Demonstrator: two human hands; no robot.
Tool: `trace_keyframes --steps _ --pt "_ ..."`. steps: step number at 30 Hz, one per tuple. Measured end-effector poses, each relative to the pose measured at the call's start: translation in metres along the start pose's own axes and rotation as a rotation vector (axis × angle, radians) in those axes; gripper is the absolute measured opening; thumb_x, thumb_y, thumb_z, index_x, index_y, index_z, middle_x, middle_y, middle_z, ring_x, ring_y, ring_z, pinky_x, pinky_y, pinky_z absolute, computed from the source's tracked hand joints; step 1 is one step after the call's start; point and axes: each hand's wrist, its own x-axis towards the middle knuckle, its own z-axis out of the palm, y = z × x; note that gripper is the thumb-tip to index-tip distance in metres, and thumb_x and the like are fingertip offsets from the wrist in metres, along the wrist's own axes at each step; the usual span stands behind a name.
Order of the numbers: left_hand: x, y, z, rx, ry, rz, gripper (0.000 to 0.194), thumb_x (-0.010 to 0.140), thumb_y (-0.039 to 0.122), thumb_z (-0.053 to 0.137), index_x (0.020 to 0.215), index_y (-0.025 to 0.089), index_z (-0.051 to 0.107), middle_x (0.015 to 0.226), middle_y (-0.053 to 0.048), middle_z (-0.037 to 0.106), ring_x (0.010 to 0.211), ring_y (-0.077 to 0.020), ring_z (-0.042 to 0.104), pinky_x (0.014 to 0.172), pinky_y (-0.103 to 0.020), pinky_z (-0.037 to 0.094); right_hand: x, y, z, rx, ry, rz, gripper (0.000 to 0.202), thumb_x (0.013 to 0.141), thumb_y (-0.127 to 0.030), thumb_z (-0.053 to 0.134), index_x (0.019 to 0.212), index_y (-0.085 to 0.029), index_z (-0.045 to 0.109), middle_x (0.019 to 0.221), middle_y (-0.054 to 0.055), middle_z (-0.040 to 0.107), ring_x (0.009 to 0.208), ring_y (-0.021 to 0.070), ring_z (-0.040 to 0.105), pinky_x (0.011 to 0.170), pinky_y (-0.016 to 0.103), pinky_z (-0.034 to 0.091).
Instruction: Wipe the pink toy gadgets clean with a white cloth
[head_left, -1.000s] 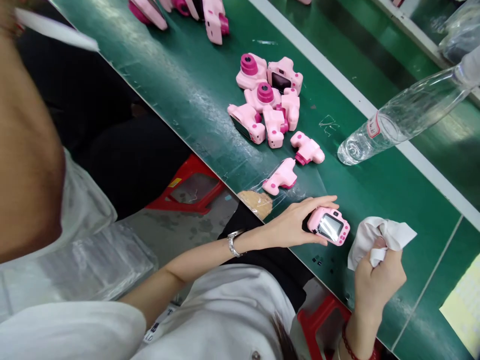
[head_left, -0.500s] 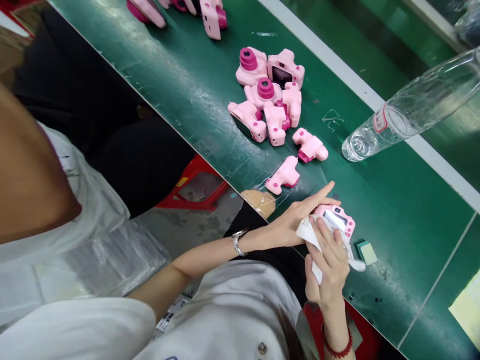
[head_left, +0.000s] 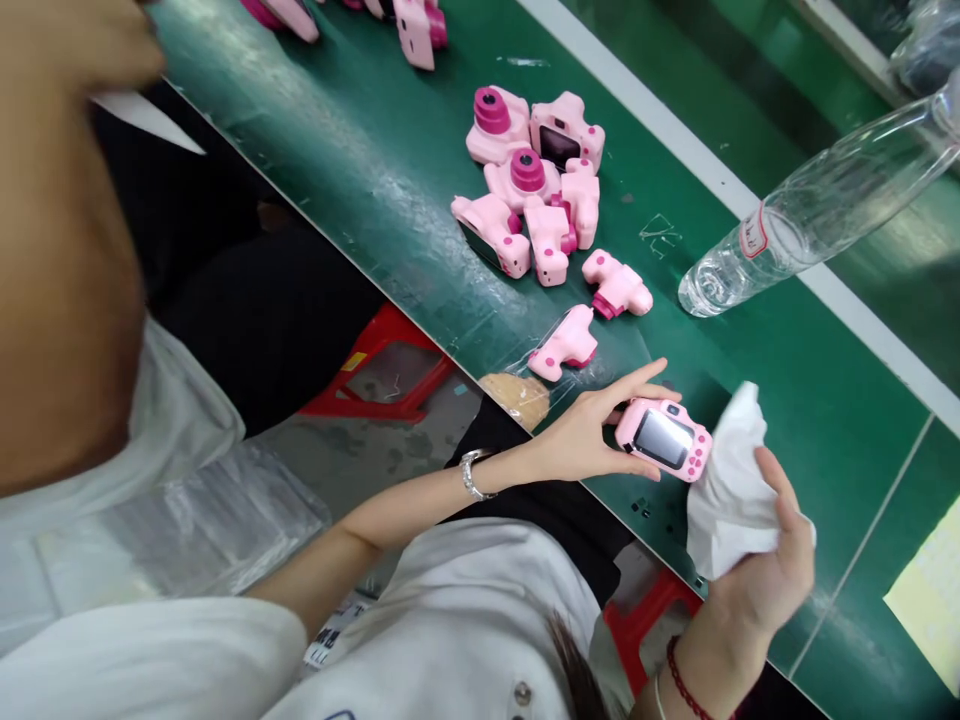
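A pink toy camera [head_left: 664, 440], its screen and buttons facing up, is gripped at its left end by my left hand [head_left: 589, 435], with thumb and fingers on opposite sides. To its right, my right hand [head_left: 772, 560] holds a crumpled white cloth [head_left: 731, 490] whose edge is beside the camera. Two more pink cameras, one [head_left: 564, 343] and another [head_left: 618, 284], lie on the green table [head_left: 810, 400] just beyond my left hand. Farther up sits a cluster of several pink cameras [head_left: 527, 172] with magenta lenses.
A clear plastic bottle [head_left: 810, 215] stands at the right. Yellow paper [head_left: 930, 595] lies at the right edge. Another person's arm [head_left: 75, 250] is at the left, by a red stool [head_left: 382, 365]. More pink cameras [head_left: 416, 30] are at the top.
My right hand and the cloth have moved right, off the camera, uncovering its screen. The small green block seen earlier is no longer visible. The other person's arm has shifted.
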Motion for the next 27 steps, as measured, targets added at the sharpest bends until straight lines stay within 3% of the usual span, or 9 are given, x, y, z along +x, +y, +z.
trace_keyframes --steps 5,11,16,18,20,23,27 --pt "-0.004 0.012 0.001 0.051 0.03 0.086 0.106 0.068 0.041 0.09 0.157 0.023 0.035 0.137 -0.011 0.067 0.127 -0.0245 0.063 0.108 -0.031 0.048 0.0 0.003 0.015 -0.103 -0.215 0.21 0.052 0.073 -0.047 0.076 0.117 -0.019 0.072 0.116 0.011 0.074 0.096 0.0263 0.072 0.086 0.041 0.059" --pt "-0.007 0.025 -0.002 0.272 0.119 0.235 0.106 0.066 0.05 0.089 0.155 0.022 0.037 0.123 -0.009 0.074 0.12 -0.0247 0.067 0.111 -0.035 0.047 0.005 0.003 0.02 -0.015 -0.385 0.397 0.049 0.066 -0.049 0.083 0.106 -0.023 0.076 0.11 0.008 0.076 0.095 0.0272 0.073 0.08 0.038 0.06" --pt "-0.007 0.017 -0.003 0.363 0.121 0.273 0.108 0.067 0.062 0.084 0.154 0.021 0.036 0.128 -0.012 0.071 0.113 -0.0253 0.069 0.109 -0.041 0.049 0.004 -0.001 0.018 0.064 -0.326 0.527 0.047 0.056 -0.043 0.088 0.097 -0.023 0.077 0.099 0.006 0.078 0.083 0.0243 0.074 0.073 0.034 0.061" --pt "-0.009 0.012 -0.003 0.393 0.148 0.304 0.105 0.069 0.064 0.081 0.153 0.02 0.036 0.138 -0.015 0.064 0.109 -0.0242 0.069 0.106 -0.041 0.052 0.017 -0.009 0.01 0.037 -0.248 0.462 0.049 0.051 -0.042 0.088 0.095 -0.022 0.077 0.093 0.005 0.078 0.075 0.0218 0.072 0.066 0.031 0.06" --pt "-0.011 0.007 -0.004 0.438 0.193 0.356 0.092 0.075 0.061 0.078 0.149 0.02 0.041 0.141 -0.016 0.062 0.107 -0.0232 0.068 0.104 -0.04 0.053 0.044 -0.022 0.001 -0.042 -0.131 0.286 0.049 0.053 -0.043 0.086 0.096 -0.022 0.077 0.092 0.005 0.077 0.07 0.0197 0.07 0.059 0.029 0.057" --pt "-0.01 0.002 -0.004 0.466 0.171 0.379 0.058 0.083 0.044 0.076 0.133 0.021 0.056 0.124 -0.01 0.07 0.099 -0.0192 0.068 0.093 -0.032 0.057 0.109 -0.048 -0.006 -0.184 0.048 -0.069 0.041 0.057 -0.043 0.085 0.092 -0.023 0.075 0.089 0.006 0.075 0.069 0.019 0.068 0.058 0.03 0.053" --pt "-0.003 -0.007 -0.002 0.52 0.175 0.456 0.032 0.085 0.028 0.072 0.115 0.023 0.063 0.102 -0.003 0.075 0.085 -0.0155 0.069 0.085 -0.026 0.055 0.203 -0.078 0.017 -0.204 0.135 -0.357 0.034 0.055 -0.04 0.087 0.08 -0.025 0.07 0.072 0.002 0.064 0.071 0.0211 0.062 0.065 0.036 0.047"
